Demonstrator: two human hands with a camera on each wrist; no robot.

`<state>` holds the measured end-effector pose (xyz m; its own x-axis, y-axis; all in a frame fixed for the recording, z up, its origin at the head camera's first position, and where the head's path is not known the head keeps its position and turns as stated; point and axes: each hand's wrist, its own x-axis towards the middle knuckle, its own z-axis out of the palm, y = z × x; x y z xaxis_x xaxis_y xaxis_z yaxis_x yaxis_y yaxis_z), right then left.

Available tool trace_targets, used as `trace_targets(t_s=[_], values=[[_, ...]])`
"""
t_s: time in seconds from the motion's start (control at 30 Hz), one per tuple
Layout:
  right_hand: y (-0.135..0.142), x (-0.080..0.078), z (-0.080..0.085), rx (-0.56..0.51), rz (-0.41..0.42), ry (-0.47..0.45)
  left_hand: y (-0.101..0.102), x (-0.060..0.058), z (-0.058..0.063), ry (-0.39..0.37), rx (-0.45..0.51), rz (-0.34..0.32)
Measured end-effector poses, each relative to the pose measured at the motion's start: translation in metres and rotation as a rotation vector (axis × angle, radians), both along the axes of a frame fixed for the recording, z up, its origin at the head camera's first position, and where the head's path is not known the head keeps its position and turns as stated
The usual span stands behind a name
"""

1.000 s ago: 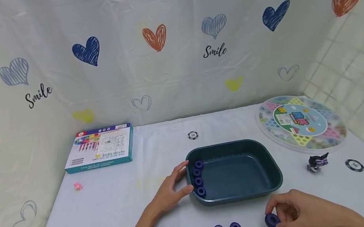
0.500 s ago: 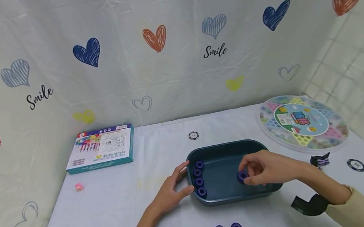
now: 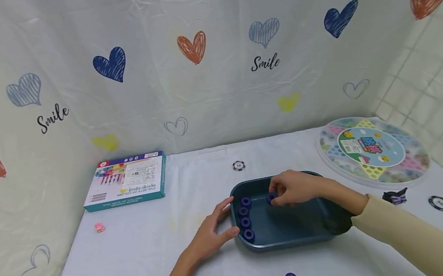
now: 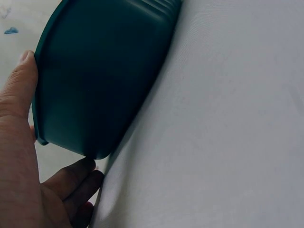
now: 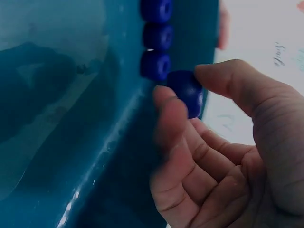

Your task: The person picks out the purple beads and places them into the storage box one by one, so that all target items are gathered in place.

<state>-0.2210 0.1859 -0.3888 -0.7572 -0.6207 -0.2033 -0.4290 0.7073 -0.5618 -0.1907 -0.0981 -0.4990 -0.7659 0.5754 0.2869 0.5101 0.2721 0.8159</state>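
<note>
Purple ring bead [image 5: 187, 91] has moved nearer left hand [image 3: 211, 235] | right hand [image 3: 297, 186]: pinching it over teal tray [image 3: 292, 244] | left: spread, touching tray's edge

A person reaches fwd w/ both arms, tan sleeves [image 3: 421, 229] stopping short of the wrists. L hand [image 3: 212, 235], at the end of a slanting forearm, spreads thumb & index apart; R hand [image 3: 293, 187] (the farther-reaching of the 2) pinches betw. thumb & fingertips, other fingers bent.
</note>
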Motion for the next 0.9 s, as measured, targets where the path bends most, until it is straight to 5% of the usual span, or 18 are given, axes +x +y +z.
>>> trace_targets(t_s=[0.27, 0.5, 0.6, 0.9], values=[[-0.020, -0.017, -0.017, 0.069, 0.028, -0.047, 0.004, 0.003, 0.002, 0.003, 0.003, -0.005], [-0.035, -0.014, -0.018, 0.102, 0.026, 0.029, 0.005, 0.016, 0.030, 0.000, 0.006, -0.023], [-0.040, -0.014, -0.020, 0.110, 0.004, 0.068, 0.005, 0.017, 0.033, 0.004, -0.005, -0.014], [-0.049, -0.014, -0.025, 0.124, -0.124, 0.137, 0.001, 0.001, 0.004, 0.011, -0.039, 0.025]])
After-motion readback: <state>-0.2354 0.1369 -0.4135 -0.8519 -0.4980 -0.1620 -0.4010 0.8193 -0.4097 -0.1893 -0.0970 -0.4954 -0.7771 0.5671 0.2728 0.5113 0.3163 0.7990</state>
